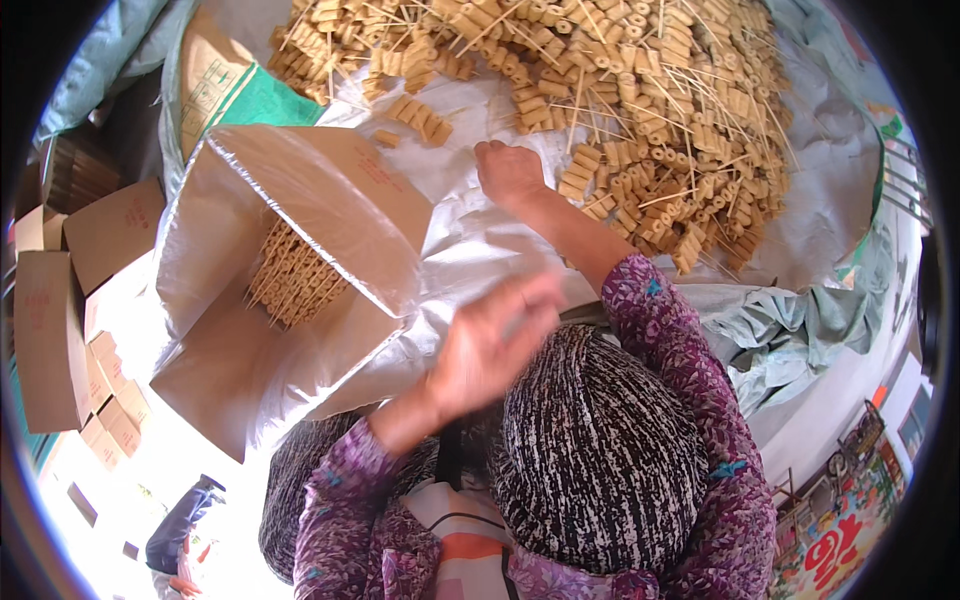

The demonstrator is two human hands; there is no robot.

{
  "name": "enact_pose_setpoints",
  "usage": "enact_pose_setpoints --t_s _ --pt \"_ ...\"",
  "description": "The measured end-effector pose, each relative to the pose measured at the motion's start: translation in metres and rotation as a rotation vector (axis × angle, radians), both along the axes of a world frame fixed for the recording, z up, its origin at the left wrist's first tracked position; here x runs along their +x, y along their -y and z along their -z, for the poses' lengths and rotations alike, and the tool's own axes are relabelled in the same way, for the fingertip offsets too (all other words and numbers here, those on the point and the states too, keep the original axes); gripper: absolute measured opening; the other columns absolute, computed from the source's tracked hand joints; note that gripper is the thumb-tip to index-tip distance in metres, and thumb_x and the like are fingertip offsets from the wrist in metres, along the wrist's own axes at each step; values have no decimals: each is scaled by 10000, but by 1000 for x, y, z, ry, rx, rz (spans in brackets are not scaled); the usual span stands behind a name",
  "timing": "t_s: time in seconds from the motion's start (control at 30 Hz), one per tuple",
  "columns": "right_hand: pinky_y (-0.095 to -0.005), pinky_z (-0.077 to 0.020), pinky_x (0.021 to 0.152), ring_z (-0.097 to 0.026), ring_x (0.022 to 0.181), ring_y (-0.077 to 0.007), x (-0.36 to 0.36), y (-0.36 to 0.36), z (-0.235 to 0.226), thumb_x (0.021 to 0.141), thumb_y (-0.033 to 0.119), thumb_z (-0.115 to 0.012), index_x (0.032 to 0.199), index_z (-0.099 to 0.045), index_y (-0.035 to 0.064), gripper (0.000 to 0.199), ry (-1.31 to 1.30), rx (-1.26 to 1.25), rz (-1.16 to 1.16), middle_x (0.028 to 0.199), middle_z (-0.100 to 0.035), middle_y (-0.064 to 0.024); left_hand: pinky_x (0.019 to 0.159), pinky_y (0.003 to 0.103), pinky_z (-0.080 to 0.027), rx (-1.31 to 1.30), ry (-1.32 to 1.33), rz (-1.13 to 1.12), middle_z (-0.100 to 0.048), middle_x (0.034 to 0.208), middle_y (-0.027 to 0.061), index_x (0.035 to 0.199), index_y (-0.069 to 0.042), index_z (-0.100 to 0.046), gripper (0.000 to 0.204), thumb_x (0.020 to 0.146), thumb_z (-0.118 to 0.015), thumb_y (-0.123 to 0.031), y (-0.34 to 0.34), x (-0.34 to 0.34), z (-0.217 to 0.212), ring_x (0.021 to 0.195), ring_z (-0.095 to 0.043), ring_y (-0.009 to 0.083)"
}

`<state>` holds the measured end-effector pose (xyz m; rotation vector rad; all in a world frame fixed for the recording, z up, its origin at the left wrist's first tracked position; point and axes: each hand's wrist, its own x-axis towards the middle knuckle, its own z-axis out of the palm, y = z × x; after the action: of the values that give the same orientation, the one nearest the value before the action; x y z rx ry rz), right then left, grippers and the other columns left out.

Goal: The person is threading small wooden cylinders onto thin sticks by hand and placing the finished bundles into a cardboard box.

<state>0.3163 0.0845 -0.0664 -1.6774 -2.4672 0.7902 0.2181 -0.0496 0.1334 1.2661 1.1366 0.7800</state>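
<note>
My right hand [510, 172] reaches forward over the silvery sheet [470, 125], just left of a big heap of skewers [680, 130] with tan, ridged roll-shaped pieces on thin wooden sticks. Its fingers are curled closed; what they hold, if anything, is hidden. Above my lap, my left hand [498, 338] is smeared by motion, so its fingers cannot be made out. To its left a cardboard box [215, 355], lined with clear plastic, leans with its mouth towards me. Rows of skewers [295, 275] are packed inside. A few loose skewers [420, 118] lie apart beyond my right hand.
Open cartons [50, 330] stand at the far left, with stacked boxes [115, 400] beyond. A crumpled green-grey tarp [800, 330] lies at the right. Another person [185, 530] shows at the lower left. My knees in patterned trousers [605, 450] are below my hands.
</note>
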Motion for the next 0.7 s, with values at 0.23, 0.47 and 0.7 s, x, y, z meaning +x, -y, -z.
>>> enact_pose_setpoints --t_s 0.23,0.47,0.7 --pt "-434 -488 605 -644 677 -349 59 58 -63 847 230 -605 833 -612 65 166 -286 -291 34 709 -643 -158 865 330 -503 -428 305 -731 -572 1217 123 1289 -13 -455 384 961 -554 -185 -45 -4 129 1051 -602 227" --pt "-380 -521 631 -659 778 -256 99 60 -70 866 165 -572 895 -619 87 96 -50 -248 -156 820 -656 -70 852 377 -527 -616 615 -751 -578 1182 134 1233 -24 -482 308 963 -542 -159 -58 5 143 1043 -615 274" --pt "-454 -377 1045 -492 1224 -255 131 8 -45 829 110 -529 1211 -559 94 384 517 410 -499 1131 -596 -65 907 395 -507 -567 508 -682 -565 1199 148 1257 -31 -459 350 915 -528 -64 -58 -2 136 1058 -606 293"
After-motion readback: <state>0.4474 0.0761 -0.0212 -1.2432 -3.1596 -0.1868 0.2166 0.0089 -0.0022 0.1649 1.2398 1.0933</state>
